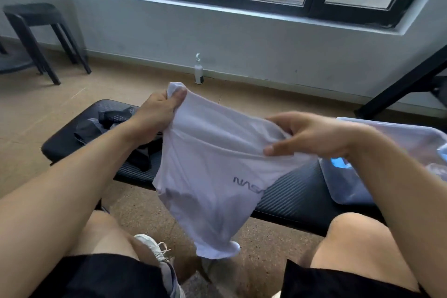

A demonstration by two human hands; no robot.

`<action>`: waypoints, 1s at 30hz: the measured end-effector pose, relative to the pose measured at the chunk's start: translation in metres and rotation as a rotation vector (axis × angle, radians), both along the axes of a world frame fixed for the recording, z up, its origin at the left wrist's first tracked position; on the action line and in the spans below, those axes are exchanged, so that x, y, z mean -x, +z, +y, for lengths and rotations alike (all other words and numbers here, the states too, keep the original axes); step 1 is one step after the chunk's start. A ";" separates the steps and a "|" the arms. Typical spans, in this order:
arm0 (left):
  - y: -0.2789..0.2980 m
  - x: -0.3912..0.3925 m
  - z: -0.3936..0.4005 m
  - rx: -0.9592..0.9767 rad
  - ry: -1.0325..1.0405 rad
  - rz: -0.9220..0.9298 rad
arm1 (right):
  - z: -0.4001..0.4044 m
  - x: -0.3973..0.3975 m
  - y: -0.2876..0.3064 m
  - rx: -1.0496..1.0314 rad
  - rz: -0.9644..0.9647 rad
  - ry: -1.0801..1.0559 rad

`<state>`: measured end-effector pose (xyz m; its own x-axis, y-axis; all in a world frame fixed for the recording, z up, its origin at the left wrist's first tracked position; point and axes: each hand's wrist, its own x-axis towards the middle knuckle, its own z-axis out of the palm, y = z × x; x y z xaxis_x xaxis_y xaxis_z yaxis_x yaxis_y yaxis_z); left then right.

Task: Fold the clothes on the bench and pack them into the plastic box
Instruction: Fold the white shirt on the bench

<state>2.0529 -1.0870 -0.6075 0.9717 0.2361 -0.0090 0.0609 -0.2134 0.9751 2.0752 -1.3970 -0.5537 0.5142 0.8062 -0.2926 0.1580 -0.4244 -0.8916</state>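
1. Left hand (157, 113) pinches the top corner of the white T-shirt (205, 176); right hand (307, 138) grips its upper edge. Shirt hangs above the black bench (290, 191), in front of the knees.
2. Dark clothes (108, 126) lie on the bench's left end, partly behind the left forearm.
3. Plastic box (399, 138) sits on the bench's right end, cut off by the frame and the right arm; contents unclear.
4. Black stool (36, 31) far left, spray bottle (198, 70) by the wall.
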 end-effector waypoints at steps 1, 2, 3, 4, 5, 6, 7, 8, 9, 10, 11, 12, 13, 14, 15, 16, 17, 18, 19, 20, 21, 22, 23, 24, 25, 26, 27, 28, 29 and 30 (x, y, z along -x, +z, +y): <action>0.008 0.002 -0.001 0.007 -0.027 -0.016 | -0.005 -0.001 0.015 -0.041 0.029 0.006; 0.015 0.002 -0.002 0.042 -0.076 -0.028 | -0.009 -0.002 0.028 -0.081 0.060 0.036; 0.024 0.002 -0.006 0.094 -0.127 -0.036 | -0.014 -0.002 0.041 -0.127 0.105 0.069; 0.034 0.002 -0.007 0.126 -0.168 -0.035 | -0.017 0.000 0.053 -0.184 0.148 0.096; 0.046 0.001 -0.010 0.152 -0.196 -0.039 | -0.020 0.001 0.064 -0.246 0.172 0.107; 0.058 -0.001 -0.012 0.178 -0.218 -0.053 | -0.022 0.002 0.073 -0.302 0.157 0.121; 0.070 -0.004 -0.013 0.220 -0.240 -0.078 | -0.022 0.001 0.081 -0.338 0.137 0.117; 0.080 -0.009 -0.012 0.259 -0.259 -0.112 | -0.021 -0.003 0.089 -0.327 0.111 0.080; 0.087 -0.015 -0.011 0.254 -0.257 -0.146 | -0.019 -0.008 0.096 -0.259 0.068 0.015; 0.090 -0.024 -0.007 0.158 -0.228 -0.163 | -0.017 -0.017 0.101 -0.118 -0.035 -0.063; 0.089 -0.032 -0.003 -0.019 -0.178 -0.153 | -0.015 -0.029 0.103 0.074 -0.166 -0.116; 0.085 -0.042 0.003 -0.212 -0.140 -0.112 | -0.012 -0.041 0.103 0.265 -0.278 -0.156; 0.078 -0.050 0.010 -0.346 -0.127 -0.043 | -0.010 -0.052 0.100 0.396 -0.322 -0.182; 0.071 -0.058 0.017 -0.428 -0.127 0.033 | -0.008 -0.060 0.096 0.474 -0.314 -0.181; 0.065 -0.064 0.022 -0.477 -0.126 0.092 | -0.007 -0.065 0.090 0.535 -0.290 -0.178; 0.060 -0.069 0.026 -0.513 -0.120 0.128 | -0.005 -0.071 0.084 0.588 -0.274 -0.173; 0.056 -0.073 0.028 -0.533 -0.111 0.152 | -0.004 -0.078 0.076 0.647 -0.280 -0.164; 0.053 -0.079 0.028 -0.546 -0.101 0.162 | -0.005 -0.086 0.068 0.708 -0.324 -0.167; 0.050 -0.083 0.026 -0.552 -0.092 0.174 | -0.005 -0.095 0.062 0.762 -0.392 -0.199; 0.047 -0.088 0.024 -0.548 -0.083 0.189 | -0.004 -0.106 0.057 0.805 -0.482 -0.267; 0.046 -0.091 0.021 -0.516 -0.077 0.209 | -0.004 -0.114 0.053 0.835 -0.578 -0.345; 0.045 -0.094 0.018 -0.446 -0.075 0.232 | -0.003 -0.122 0.050 0.827 -0.656 -0.432; 0.046 -0.097 0.014 -0.351 -0.075 0.254 | -0.002 -0.127 0.049 0.795 -0.705 -0.522; 0.047 -0.100 0.012 -0.246 -0.079 0.260 | -0.001 -0.133 0.047 0.744 -0.721 -0.604; 0.049 -0.103 0.011 -0.152 -0.085 0.251 | 0.001 -0.137 0.046 0.681 -0.710 -0.682; 0.050 -0.108 0.010 -0.078 -0.086 0.229 | 0.002 -0.141 0.046 0.618 -0.685 -0.751; 0.051 -0.114 0.009 -0.027 -0.087 0.202 | 0.003 -0.146 0.045 0.553 -0.649 -0.828; 0.052 -0.119 0.008 -0.007 -0.092 0.176 | 0.004 -0.152 0.043 0.459 -0.584 -0.915; 0.053 -0.125 0.007 -0.008 -0.097 0.155 | 0.006 -0.158 0.042 0.341 -0.475 -1.007; 0.054 -0.131 0.005 -0.025 -0.107 0.140 | 0.008 -0.165 0.041 0.198 -0.341 -1.092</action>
<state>2.1835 -1.0816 -0.5540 0.9809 0.1335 -0.1417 0.1717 -0.2501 0.9529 2.2399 -1.3886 -0.5126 0.9842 -0.1596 -0.0761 -0.1590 -0.6106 -0.7758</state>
